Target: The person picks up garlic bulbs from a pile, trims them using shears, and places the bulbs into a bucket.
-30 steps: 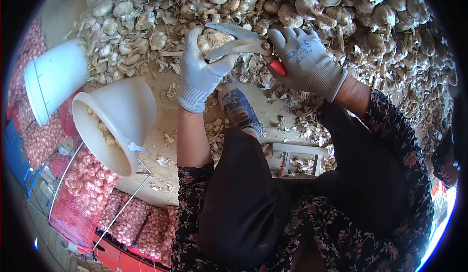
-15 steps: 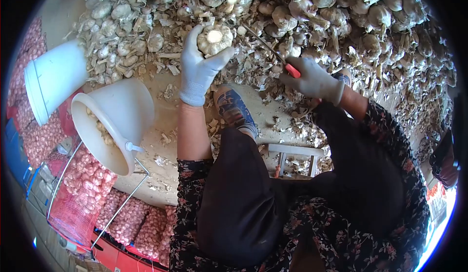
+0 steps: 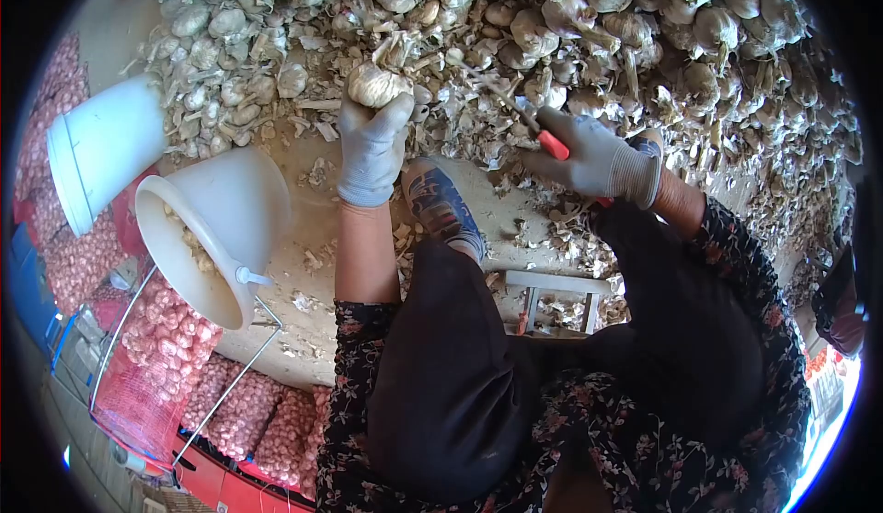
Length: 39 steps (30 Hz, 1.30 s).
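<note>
My left hand, in a pale work glove, is closed around a garlic bulb. The bulb's dry stem points up and away from the palm. To the right, my gloved right hand grips a knife with a red handle and a long thin blade. Its blade slants up and left toward the bulb, with a gap between them. Part of the handle is hidden inside the fist. Both hands are over dry garlic skins and scraps.
A big heap of garlic spreads across the far side. At left, a white bucket lies tilted with pale pieces inside, beside another white bucket. Net sacks of garlic stand lower left. A small metal stool is between my legs.
The bulb in my left hand has turned from its pale cut face showing to its side, stem upward. My right hand with the knife has shifted slightly down.
</note>
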Motion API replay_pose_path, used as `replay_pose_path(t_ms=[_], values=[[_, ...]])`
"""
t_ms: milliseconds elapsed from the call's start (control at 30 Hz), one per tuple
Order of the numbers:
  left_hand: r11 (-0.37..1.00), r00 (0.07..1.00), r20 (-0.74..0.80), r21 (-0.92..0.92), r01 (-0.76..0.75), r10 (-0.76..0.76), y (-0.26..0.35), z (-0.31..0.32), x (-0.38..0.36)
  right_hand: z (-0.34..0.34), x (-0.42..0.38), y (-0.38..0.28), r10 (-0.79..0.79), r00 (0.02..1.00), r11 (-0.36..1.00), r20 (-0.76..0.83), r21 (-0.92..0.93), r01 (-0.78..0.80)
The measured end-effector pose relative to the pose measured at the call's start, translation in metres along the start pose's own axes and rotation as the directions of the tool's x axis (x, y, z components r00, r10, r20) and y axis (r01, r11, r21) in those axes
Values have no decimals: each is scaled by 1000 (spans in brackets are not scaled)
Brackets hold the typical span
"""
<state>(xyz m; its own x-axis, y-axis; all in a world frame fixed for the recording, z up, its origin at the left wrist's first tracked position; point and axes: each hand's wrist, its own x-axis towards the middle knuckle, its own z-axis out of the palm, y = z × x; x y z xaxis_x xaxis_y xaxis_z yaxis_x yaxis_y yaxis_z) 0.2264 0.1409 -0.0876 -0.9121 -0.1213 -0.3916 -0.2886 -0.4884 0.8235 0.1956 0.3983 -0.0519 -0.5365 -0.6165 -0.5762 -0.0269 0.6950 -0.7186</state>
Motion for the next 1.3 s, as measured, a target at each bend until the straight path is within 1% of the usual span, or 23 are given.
replay_pose_path(t_ms=[300, 367, 400, 433, 467, 500, 533, 567, 600, 633, 700, 767, 800, 833, 900, 967, 1100, 1133, 1167, 1200, 1233, 1267, 1300], values=[[968, 998, 25, 249, 42, -50, -2, 3, -4, 13, 25, -15, -99, 993, 993, -64, 54, 103], [985, 993, -3, 124, -120, 122, 10, 2, -13, 12, 18, -17, 127, 991, 910, -36, 402, -102], [885, 943, 42, 335, -324, 330, 27, -9, -21, 14, 19, -7, 88, 991, 959, -102, 279, -57], [420, 764, 197, 738, -528, 614, 47, -36, -25, 11, 16, -5, 209, 978, 900, 25, 385, -202], [271, 585, 30, 866, -420, 810, 71, -43, -44, 11, 15, 3, 167, 986, 940, 5, 300, -160], [307, 443, -280, 952, 11, 852, 82, -104, -70, 14, 13, 12, 124, 992, 970, -7, 212, -119], [301, 437, -279, 954, 20, 855, 113, -118, -88, 15, 12, 19, 113, 994, 971, 1, 214, -111], [45, 358, -192, 924, 379, 914, 146, -121, -103, 16, 11, 23, 162, 986, 963, 42, 212, -168], [-177, 320, -75, 704, 688, 944, 164, -119, -108, 16, 12, 24, 213, 974, 952, 81, 208, -226], [-176, 315, -74, 701, 691, 946, 166, -112, -104, 14, 13, 20, 207, 975, 953, 83, 206, -220], [-421, 422, 195, 720, 551, 885, 158, -101, -86, 6, 18, 9, 267, 948, 940, 174, 167, -296], [23, 521, -275, 898, 439, 808, 126, -131, -54, 9, 24, 13, 259, 947, 948, 190, 139, -287], [224, 704, -150, 974, -13, 694, 110, -125, -32, 14, 27, 17, 218, 963, 961, 156, 135, -239], [-103, 767, -85, 976, 193, 635, 101, -96, 1, 16, 30, 18, 173, 978, 974, 120, 130, -188], [-245, 917, -253, 910, 333, 308, 69, -113, 60, 13, 31, 11, 175, 977, 979, 122, 80, -186], [-145, 874, -436, 871, 470, 213, 29, -147, 99, 14, 32, 8, 184, 975, 981, 122, 39, -190], [-183, 872, -396, 871, 456, 289, 20, -152, 101, 16, 31, 9, 199, 972, 979, 123, 18, -203], [341, 876, -464, 850, 401, 128, 25, -151, 89, 16, 31, 10, 190, 974, 982, 120, -8, -190], [769, 897, -439, 558, 313, -46, 29, -149, 75, 16, 30, 10, 188, 975, 982, 118, -4, -189], [765, 897, -439, 563, 313, -44, 32, -138, 59, 16, 30, 10, 175, 979, 985, 103, -32, -172], [946, 925, -368, 255, 201, -97, 34, -119, 43, 15, 30, 9, 159, 983, 986, 87, -60, -154], [990, 953, -280, -102, 93, -118, 33, -104, 31, 15, 30, 7, 155, 984, 987, 85, -58, -150], [991, 953, -280, -101, 92, -117, 28, -97, 23, 15, 30, 5, 108, 992, 993, 65, -53, -104]])
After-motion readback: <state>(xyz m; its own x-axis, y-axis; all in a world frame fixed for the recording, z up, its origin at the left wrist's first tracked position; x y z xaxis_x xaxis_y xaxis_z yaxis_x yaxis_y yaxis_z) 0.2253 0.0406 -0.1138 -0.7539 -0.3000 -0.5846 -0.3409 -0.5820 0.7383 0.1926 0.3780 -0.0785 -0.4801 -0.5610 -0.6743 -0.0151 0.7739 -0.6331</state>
